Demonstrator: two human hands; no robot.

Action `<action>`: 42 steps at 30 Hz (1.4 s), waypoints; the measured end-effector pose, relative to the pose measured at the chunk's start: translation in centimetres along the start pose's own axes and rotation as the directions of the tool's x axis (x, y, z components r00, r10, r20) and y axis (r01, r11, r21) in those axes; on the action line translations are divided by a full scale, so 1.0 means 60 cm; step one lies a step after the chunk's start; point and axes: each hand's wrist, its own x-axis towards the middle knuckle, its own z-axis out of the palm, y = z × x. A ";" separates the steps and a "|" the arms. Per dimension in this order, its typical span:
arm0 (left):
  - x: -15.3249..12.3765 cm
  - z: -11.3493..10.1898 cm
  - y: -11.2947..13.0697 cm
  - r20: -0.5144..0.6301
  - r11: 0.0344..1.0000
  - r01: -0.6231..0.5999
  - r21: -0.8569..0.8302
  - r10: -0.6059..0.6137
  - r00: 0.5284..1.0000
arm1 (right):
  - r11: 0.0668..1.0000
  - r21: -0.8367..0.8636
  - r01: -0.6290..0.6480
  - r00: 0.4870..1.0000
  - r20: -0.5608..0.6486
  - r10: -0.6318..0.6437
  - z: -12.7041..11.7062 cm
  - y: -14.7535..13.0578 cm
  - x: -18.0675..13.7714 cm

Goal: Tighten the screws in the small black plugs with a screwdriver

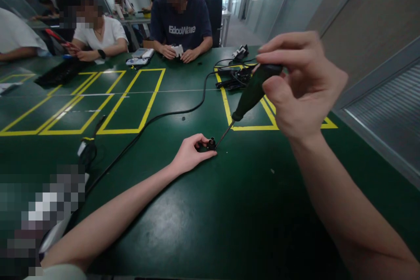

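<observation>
My left hand (192, 153) rests on the green tabletop (183, 227), thumb and fingers closed around a small dark round part (211, 144) with a shiny metal collar on top. Its exact kind is too small to make out. Raised at the right, my right hand (302, 78) grips the dark handle of a screwdriver (251, 92) by its end. The thin shaft slants down to the left, and its tip meets or nearly meets the right side of the small part.
A black cable (160, 116) runs across the table to a pile of black parts (232, 78). Yellow tape (142, 100) marks rectangles. Opposite, a person in a dark shirt (180, 22) handles a white piece; another in white (98, 35) sits left. A black tray (59, 71) lies far left.
</observation>
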 end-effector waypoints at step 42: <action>0.011 0.000 0.000 0.007 0.999 -0.049 0.007 0.049 0.999 | 1.000 0.004 -0.022 0.994 0.104 0.021 -0.008 -0.004 0.007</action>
